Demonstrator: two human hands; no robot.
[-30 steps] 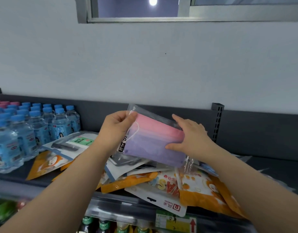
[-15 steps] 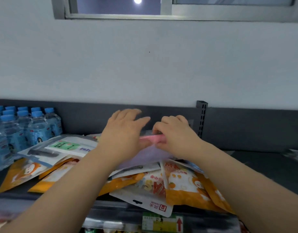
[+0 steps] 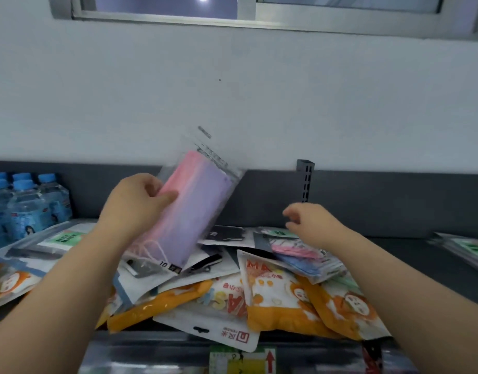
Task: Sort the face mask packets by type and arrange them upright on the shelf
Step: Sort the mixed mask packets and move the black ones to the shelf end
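My left hand [image 3: 136,205] grips a clear packet of pink and purple masks [image 3: 194,209], tilted upward above the pile. My right hand [image 3: 312,221] hovers over the pile to the right with loosely curled fingers, holding nothing, just above a clear packet of pink and blue masks [image 3: 300,255]. Below lies a jumbled heap of flat packets: orange and white ones [image 3: 283,300], white ones with black masks [image 3: 221,234], and a green-labelled one [image 3: 62,238] on the left.
Water bottles with blue caps [image 3: 27,206] stand at the shelf's left end. More green-labelled packets [image 3: 467,249] lie at the far right. A dark back panel with a slotted upright [image 3: 305,182] runs behind. The shelf's front edge [image 3: 165,346] carries a price tag.
Both hands held the pink and purple packet pressed low on the pile. Now my left hand alone has lifted and tilted it up, and my right hand has let go and moved right.
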